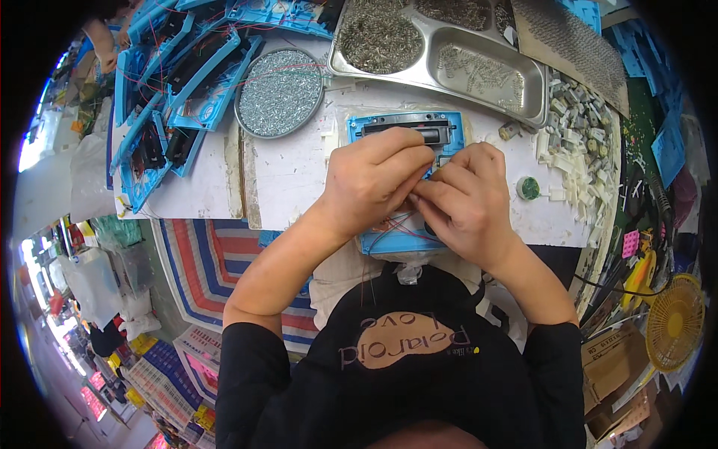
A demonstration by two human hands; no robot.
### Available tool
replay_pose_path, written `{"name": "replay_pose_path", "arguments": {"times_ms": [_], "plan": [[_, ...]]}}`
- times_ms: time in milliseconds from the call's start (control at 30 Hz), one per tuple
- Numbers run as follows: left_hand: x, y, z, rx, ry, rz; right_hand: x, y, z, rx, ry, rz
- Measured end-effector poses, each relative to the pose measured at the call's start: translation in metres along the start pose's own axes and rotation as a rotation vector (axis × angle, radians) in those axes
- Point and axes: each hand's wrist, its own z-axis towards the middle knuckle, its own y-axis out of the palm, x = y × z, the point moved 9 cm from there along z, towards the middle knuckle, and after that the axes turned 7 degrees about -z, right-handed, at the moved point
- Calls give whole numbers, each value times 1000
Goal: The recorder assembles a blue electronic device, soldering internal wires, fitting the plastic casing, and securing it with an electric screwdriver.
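Note:
A blue plastic housing [407, 244] lies in front of me at the table's edge, with a black part and a dark cylinder [432, 135] set in its far end. Over its middle my left hand [370, 179] is closed, fingertips pinched together. Close against it, my right hand [473, 200] is pinched too, and the fingertips of both hands nearly meet. What they hold is hidden behind the fingers. Thin red wires [396, 223] come out below the hands and loop across the near part of the housing.
A round tray of small silvery screws [280, 93] stands at the left. Behind is a metal compartment tray [437, 84] with springs and small parts. More blue housings [213, 78] pile up at the far left. White and metal pieces [576, 142] and a green-topped roll [528, 188] lie right.

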Motion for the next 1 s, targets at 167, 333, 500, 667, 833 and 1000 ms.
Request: {"name": "replay_pose_path", "arguments": {"times_ms": [167, 333, 500, 667, 833, 1000], "plan": [[4, 8, 0, -111, 72, -14, 2, -19, -16, -2, 6, 136], [1, 15, -2, -135, -26, 2, 70, -97, -85, 49, 267, 90], [0, 16, 1, -76, -84, 16, 211, -207, -301, 820, 1137, 521], [1, 17, 1, -92, -176, 65, 285, -242, -360, 1118, 1085, 877], [4, 21, 1, -102, -181, 102, 322, -279, -338, 1095, 1102, 530], [6, 20, -1, -68, -159, 116, 242, -297, -330, 1419, 1054, 283]]}}
